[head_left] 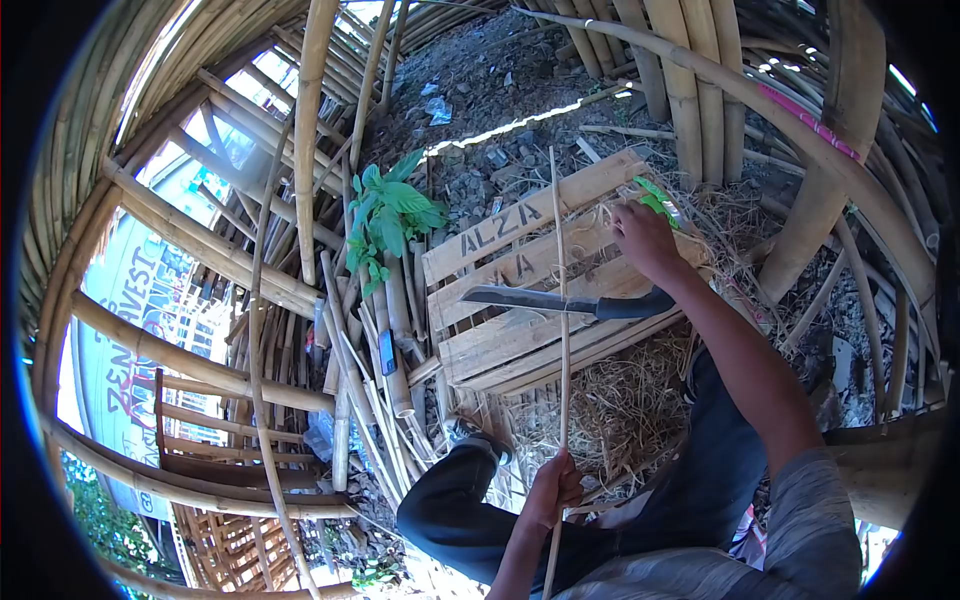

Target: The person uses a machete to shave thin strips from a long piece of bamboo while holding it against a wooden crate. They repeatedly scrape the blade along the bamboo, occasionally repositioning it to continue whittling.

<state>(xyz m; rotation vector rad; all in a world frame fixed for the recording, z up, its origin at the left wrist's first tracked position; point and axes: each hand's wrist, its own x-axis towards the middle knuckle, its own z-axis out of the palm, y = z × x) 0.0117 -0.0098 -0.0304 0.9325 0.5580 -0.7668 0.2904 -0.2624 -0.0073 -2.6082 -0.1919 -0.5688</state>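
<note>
My left hand (553, 490) is wrapped round a long thin bamboo stick (562, 380), which runs up across the wooden crate. My right hand (640, 238) is closed above the crate's right part, to the right of the stick; whatever its fingers may pinch is too small to make out. A machete (515, 298) with a black handle lies across the slatted crate (500, 352), its blade pointing left. The stick crosses the machete near the handle. Dark lettering marks the crate's slats. Beside my right hand is a bright green item (655, 200).
Dry straw (630, 415) lies below the crate. A leafy plant (390, 210) and cut bamboo poles (398, 375) with a phone (387, 352) on them are to the left. Thick bamboo posts (690, 90) stand at the upper right, and a banner (125, 350) hangs outside the left bamboo frame.
</note>
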